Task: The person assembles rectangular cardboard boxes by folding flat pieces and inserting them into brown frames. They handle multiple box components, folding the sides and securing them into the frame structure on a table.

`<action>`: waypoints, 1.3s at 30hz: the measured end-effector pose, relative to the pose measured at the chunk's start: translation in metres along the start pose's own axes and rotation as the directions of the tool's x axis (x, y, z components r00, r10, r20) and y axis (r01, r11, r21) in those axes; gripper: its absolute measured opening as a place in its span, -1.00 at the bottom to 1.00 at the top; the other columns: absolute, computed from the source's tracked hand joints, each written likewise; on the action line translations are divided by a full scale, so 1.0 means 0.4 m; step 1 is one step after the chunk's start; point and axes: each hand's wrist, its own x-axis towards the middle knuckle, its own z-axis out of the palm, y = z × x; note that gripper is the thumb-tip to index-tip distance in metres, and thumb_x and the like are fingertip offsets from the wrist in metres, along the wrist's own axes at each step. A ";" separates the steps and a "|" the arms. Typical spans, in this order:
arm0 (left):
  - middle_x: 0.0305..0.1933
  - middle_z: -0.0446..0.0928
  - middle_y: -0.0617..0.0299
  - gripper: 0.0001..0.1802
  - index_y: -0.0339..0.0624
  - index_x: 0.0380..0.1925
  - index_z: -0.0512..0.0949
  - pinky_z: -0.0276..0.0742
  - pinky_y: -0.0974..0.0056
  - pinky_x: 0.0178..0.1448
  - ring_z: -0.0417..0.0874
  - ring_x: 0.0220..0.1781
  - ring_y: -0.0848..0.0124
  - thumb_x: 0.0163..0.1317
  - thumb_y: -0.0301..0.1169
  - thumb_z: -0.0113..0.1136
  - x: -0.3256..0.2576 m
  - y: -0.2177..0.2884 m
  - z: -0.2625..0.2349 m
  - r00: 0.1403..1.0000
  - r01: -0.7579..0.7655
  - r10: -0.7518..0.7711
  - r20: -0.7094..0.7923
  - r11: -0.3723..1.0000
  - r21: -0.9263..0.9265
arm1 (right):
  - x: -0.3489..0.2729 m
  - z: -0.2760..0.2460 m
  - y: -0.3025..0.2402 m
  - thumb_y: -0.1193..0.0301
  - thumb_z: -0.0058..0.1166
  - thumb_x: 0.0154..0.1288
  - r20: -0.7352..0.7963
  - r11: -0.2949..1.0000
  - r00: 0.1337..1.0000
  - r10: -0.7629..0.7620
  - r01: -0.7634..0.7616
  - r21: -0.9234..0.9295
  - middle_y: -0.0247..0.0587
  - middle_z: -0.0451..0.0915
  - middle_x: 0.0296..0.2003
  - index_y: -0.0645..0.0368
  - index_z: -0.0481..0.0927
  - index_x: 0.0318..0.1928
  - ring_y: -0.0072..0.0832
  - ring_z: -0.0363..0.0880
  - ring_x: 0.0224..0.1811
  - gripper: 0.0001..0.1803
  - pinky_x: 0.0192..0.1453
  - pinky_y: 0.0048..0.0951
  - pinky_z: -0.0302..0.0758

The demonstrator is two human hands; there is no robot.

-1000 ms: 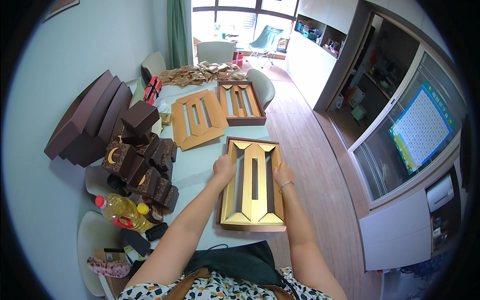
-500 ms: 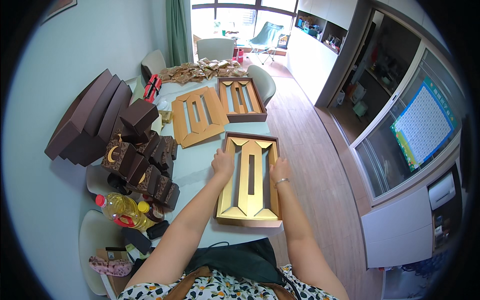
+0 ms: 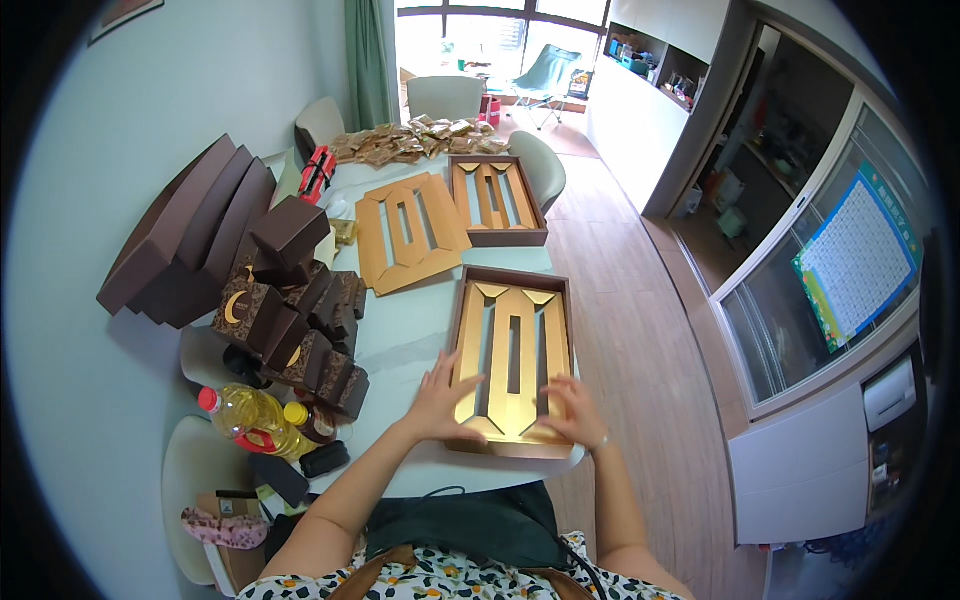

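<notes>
A gold cardboard insert (image 3: 528,392) with long slots and folded corner flaps lies inside a shallow dark brown box (image 3: 520,274) at the near end of the table. My left hand (image 3: 440,400) is over the box's near left side, fingers spread and thumb apart. Over the near right part, my right hand (image 3: 572,412) has curved fingers, held apart from the thumb. Both hands hover at or lightly touch the insert; exact contact is hard to tell. Neither holds anything.
Beyond lie a flat gold insert sheet (image 3: 385,265) and a second brown box with insert (image 3: 497,238). Small packets (image 3: 400,142) cover the far end. On the left are stacked brown boxes (image 3: 290,232), large brown lids (image 3: 170,235) and an oil bottle (image 3: 245,410).
Both hands have slid from the box's middle sides toward its near end, and their fingers have opened. The insert now sits lower at the near edge, inside the box.
</notes>
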 end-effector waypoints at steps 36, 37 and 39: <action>0.49 -0.01 -0.07 0.16 -0.33 0.37 0.07 -0.16 -0.08 0.53 -0.08 0.55 0.12 -0.05 0.26 0.24 -0.055 0.088 0.085 0.997 0.008 -0.033 0.067 0.939 0.344 | -0.110 0.122 -0.070 -0.02 0.22 0.09 0.069 0.768 0.987 0.145 -0.069 -0.637 -0.05 0.13 0.41 0.12 0.20 0.37 -0.20 0.03 0.48 -0.09 0.43 0.27 -0.13; 0.50 -0.02 -0.07 0.18 -0.36 0.37 0.07 -0.18 -0.07 0.53 -0.08 0.56 0.14 -0.07 0.24 0.27 -0.049 0.094 0.086 0.993 -0.061 0.025 0.118 0.946 0.318 | -0.105 0.133 -0.073 -0.02 0.23 0.06 0.079 0.765 0.985 0.150 -0.066 -0.641 -0.05 0.13 0.41 0.11 0.19 0.38 -0.22 0.02 0.49 -0.07 0.43 0.29 -0.17; 0.44 0.12 -0.07 0.11 -0.36 0.33 0.16 -0.14 -0.08 0.53 0.01 0.53 0.17 -0.10 0.13 0.36 -0.056 0.068 0.149 0.994 -0.063 0.033 0.100 0.944 0.323 | -0.103 0.153 -0.064 -0.03 0.26 0.03 0.107 0.753 0.979 0.171 -0.059 -0.656 -0.06 0.12 0.41 0.11 0.18 0.38 -0.26 0.02 0.49 -0.03 0.43 0.31 -0.21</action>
